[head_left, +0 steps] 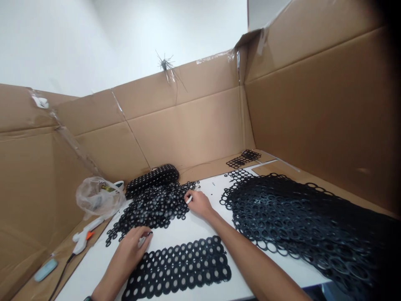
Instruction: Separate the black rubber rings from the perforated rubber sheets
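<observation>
Between the thumb and fingers of my left hand (133,244) is a small black ring (150,233). This hand is just above the left end of a black mat of joined rings (178,265), whose pale round centres show in rows. My right hand (199,203) is closed on a thin white pen-like stick (189,200), at the right edge of a heap of small black rings (150,207). Whether the stick's tip touches a ring I cannot tell.
Sheets of larger black rings (282,213) are heaped at the right. A rolled black ring mat (153,179) lies behind the small rings. On the left are a clear plastic bag (98,198), a white glue gun (83,240) and a light blue case (46,269). Cardboard walls (194,121) enclose the table.
</observation>
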A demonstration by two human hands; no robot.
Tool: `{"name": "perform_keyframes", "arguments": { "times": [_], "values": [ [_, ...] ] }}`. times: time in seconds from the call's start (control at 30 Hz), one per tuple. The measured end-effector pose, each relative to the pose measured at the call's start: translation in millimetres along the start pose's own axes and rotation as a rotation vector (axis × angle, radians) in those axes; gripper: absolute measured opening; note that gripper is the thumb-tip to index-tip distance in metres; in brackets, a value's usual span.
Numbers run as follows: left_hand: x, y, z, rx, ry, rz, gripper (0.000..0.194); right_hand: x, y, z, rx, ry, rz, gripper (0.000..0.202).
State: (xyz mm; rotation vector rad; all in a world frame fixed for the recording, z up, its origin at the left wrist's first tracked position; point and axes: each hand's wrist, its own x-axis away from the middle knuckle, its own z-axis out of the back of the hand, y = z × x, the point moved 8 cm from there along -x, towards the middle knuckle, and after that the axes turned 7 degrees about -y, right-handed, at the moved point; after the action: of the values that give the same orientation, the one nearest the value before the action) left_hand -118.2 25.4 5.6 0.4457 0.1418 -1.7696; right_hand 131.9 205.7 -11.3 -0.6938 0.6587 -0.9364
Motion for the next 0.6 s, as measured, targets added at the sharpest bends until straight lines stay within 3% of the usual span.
{"name": "perform_keyframes", "arguments": {
  "times": [0.33,0.47,0.6],
  "values": [
    [0,-4,7.8,-0.055,0.126,-0.022,0.019,0,-2,2,0.006,0.015,-0.007,0.025],
    [-14,-13,35.4,-0.076,0.220,0.018,0.026,0,-2,1,0.003,0.012,-0.006,0.025],
    [-53,-24,64.5,-0.059,0.287,0.051,0.031,0,-2,1,0.007,0.004,-0.008,0.024]
  ]
}}
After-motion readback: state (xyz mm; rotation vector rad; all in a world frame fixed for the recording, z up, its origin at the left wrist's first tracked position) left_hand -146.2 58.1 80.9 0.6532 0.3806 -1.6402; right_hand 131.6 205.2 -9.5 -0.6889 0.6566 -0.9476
